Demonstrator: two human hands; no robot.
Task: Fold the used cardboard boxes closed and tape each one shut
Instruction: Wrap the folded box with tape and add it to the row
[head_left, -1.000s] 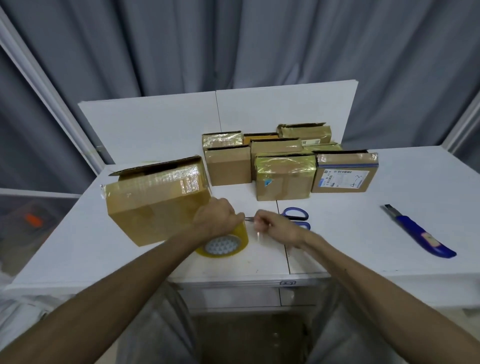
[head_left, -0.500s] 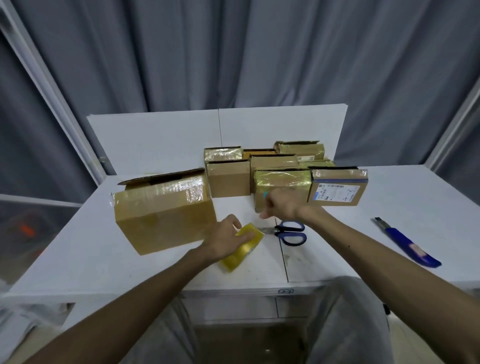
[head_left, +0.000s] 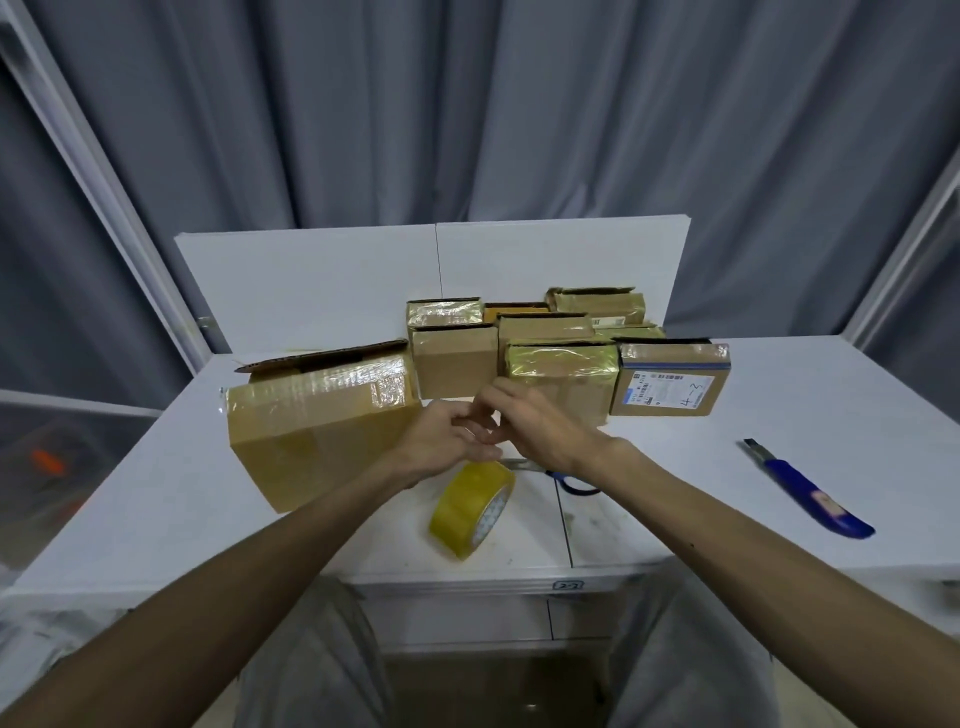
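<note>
The white table (head_left: 831, 415) is occupied at its left by the large cardboard box (head_left: 322, 431), set askew near the front edge. Glossy tape is seen across its upper front, yet a top flap at the rear is raised, so it is judged unsealed and taken as the work left to do. Behind it, against the white back panel (head_left: 311, 291), a cluster of smaller boxes (head_left: 561, 374) is packed together, with the labelled box (head_left: 670, 387) at the right end. Most are banded in shiny tape and are judged finished, though their tops are not fully seen. The left hand (head_left: 441, 441) and right hand (head_left: 540, 426) are brought together in front of the cluster, fingers curled and touching. Whether a clear tape end is pinched between them cannot be told. The tape roll (head_left: 470, 506) is found directly beneath them, tilted on its edge, just right of the large box. A blue utility knife (head_left: 810, 493) is laid well apart at the right. The scissors (head_left: 574, 483) are largely hidden under the right wrist.
</note>
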